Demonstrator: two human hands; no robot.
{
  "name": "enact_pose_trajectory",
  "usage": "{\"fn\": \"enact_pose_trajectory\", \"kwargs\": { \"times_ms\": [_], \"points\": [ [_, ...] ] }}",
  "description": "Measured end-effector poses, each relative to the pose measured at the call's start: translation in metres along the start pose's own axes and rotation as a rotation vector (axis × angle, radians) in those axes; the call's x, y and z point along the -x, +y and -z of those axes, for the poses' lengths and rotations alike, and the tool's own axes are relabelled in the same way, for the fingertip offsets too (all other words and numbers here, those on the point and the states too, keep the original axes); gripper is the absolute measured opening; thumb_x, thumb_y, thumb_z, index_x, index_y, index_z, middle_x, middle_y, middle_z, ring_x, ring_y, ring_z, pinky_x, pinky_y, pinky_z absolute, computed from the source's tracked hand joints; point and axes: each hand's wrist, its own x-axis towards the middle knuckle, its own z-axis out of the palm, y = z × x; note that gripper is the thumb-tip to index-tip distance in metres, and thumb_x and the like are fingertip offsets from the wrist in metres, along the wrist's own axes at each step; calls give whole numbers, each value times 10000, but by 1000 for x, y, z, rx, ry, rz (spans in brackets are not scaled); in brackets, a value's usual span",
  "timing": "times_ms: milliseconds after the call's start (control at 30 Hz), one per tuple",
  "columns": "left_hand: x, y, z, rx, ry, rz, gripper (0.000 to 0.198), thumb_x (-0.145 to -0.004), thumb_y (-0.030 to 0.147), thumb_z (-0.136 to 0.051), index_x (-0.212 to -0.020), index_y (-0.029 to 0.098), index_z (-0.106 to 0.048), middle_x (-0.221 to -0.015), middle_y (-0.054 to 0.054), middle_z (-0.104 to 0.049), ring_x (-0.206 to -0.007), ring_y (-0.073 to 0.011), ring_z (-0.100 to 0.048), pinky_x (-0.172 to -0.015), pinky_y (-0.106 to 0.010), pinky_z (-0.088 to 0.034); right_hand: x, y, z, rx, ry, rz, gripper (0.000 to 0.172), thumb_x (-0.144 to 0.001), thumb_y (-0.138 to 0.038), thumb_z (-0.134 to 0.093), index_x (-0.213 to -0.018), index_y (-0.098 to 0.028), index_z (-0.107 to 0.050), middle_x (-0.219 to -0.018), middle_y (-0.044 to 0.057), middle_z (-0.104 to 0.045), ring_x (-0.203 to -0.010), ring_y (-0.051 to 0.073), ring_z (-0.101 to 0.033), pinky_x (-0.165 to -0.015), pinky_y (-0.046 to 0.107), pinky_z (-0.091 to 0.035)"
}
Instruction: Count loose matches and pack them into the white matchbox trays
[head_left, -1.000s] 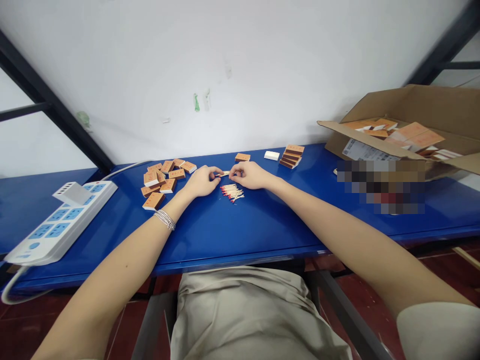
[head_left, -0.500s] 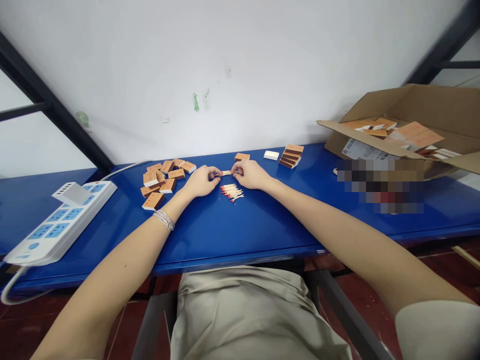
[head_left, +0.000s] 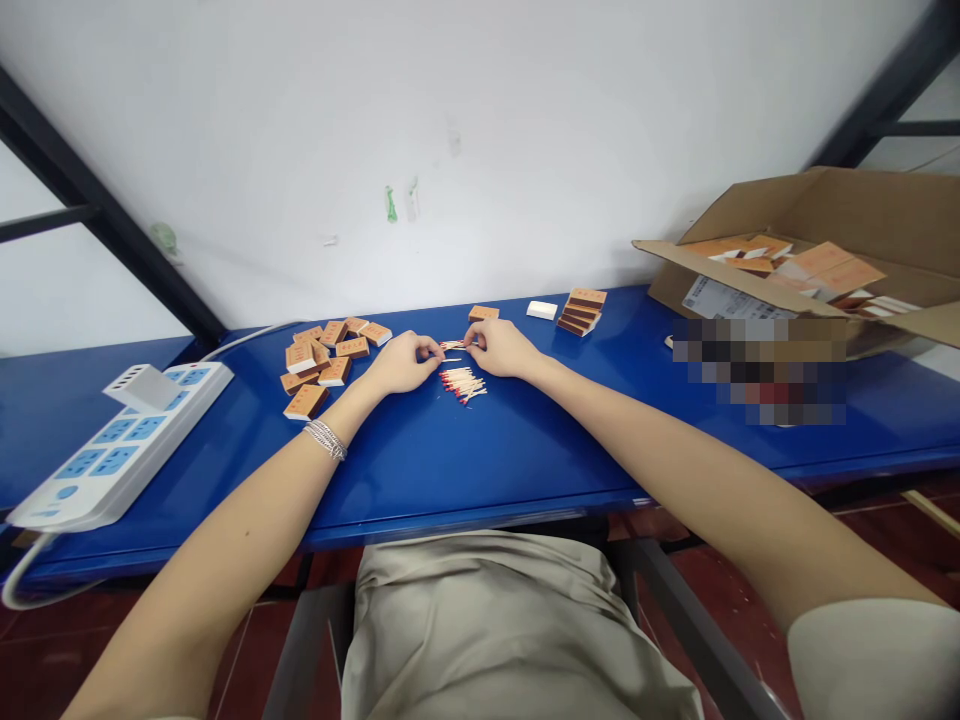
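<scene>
A single match (head_left: 452, 360) sticks out to the right from the fingertips of my left hand (head_left: 409, 362), which is closed in a pinch. My right hand (head_left: 501, 348) has its thumb and fingers closed at the right end of a small bundle of matches (head_left: 451, 345) lying crosswise between the hands. Just below, a loose pile of red-tipped matches (head_left: 463, 383) rests on the blue table (head_left: 480, 450). Behind my right hand lies an orange matchbox (head_left: 484, 313).
Several matchboxes (head_left: 306, 402) are heaped on the left, beside a white power strip (head_left: 127, 440). Toward the back right are a white matchbox tray (head_left: 542, 310) and a leaning stack of matchboxes (head_left: 582, 312). An open cardboard box (head_left: 750, 295) with more matchboxes stands at the far right.
A single match now shows apart from the bundle, at my left fingertips. Both hands have shifted only slightly, and the loose pile looks unchanged.
</scene>
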Motion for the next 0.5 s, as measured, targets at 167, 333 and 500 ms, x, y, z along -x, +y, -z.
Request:
{"fn": "enact_pose_trajectory", "kwargs": {
  "times_ms": [167, 333, 500],
  "points": [
    [4, 8, 5, 114, -92, 18, 337, -836, 425, -549, -783, 166, -758, -774, -33, -704, -677, -153, -566, -632, -276, -433, -1, 1, 0, -1, -10, 8, 208, -832, -196, -553, -952, -165, -720, -853, 71, -693, -757, 180, -600, -713, 293, -417],
    [6, 11, 10, 190, -140, 30, 367, -848, 425, -520, -863, 162, -776, -776, -23, -709, -611, -130, -530, -564, -261, -399, 0, 0, 1, 8, -18, -1, 205, -839, -190, -551, -944, -169, -726, -871, 76, -703, -793, 189, -614, -717, 285, -420],
    [3, 7, 9, 197, -57, 79, 338, -854, 381, -534, -933, 140, -757, -755, -43, -708, -601, -129, -527, -567, -260, -397, 0, -2, 2, 7, -33, 10, 200, -847, -175, -538, -931, -166, -719, -882, 76, -711, -770, 179, -615, -711, 278, -419]
  ]
}}
